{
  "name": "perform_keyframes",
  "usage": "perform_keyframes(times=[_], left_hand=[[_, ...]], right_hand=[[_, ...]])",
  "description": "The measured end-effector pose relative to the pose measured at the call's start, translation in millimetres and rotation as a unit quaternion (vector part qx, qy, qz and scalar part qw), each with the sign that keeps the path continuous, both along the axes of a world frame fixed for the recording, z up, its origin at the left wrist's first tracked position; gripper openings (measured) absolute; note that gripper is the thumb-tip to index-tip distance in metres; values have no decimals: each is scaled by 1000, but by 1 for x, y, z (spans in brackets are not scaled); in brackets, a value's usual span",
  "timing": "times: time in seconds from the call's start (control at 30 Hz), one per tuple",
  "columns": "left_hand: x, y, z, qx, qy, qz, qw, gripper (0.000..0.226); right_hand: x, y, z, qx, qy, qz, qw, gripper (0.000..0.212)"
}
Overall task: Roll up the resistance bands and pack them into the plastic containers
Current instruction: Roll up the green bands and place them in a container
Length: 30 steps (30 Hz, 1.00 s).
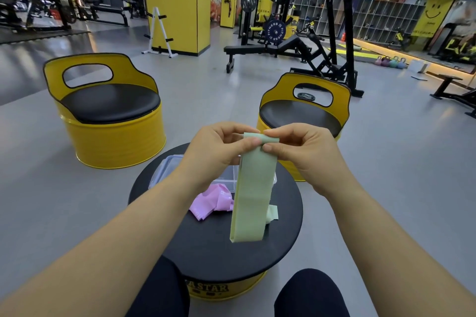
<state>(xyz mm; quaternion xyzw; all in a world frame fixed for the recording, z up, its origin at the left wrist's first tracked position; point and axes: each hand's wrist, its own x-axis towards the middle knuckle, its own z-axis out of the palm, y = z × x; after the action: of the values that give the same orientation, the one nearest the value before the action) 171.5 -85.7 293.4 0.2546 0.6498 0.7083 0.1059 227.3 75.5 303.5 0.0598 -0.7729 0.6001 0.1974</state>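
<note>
You hold the green resistance band (pixel 253 193) up above the round black table (pixel 206 252), with both hands at its top end. Your left hand (pixel 219 152) pinches the upper edge between thumb and curled fingers, and your right hand (pixel 301 152) pinches the same edge just beside it, the fingertips of the two hands nearly meeting. The top of the band is folded over between them. The rest of the band hangs flat and straight down over the middle of the table, and its lower end is a doubled fold. On the table behind the hanging band lies a crumpled pink band (pixel 211 201), and a pale green band (pixel 272 213) peeks out at the hanging band's right side. A clear plastic container (pixel 162 171) sits on the far part of the table, partly hidden by your left wrist. Beyond the table stand two yellow drum chairs, one to the far left (pixel 108 131) and one to the far right (pixel 304 113).
</note>
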Motion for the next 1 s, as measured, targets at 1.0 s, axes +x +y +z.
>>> perform_keyframes(times=[1.0], left_hand=[[-3,3,-2,37,-32,12,999,14]], right_hand=[[1,-1,-6,-83,-14,15,996,23]])
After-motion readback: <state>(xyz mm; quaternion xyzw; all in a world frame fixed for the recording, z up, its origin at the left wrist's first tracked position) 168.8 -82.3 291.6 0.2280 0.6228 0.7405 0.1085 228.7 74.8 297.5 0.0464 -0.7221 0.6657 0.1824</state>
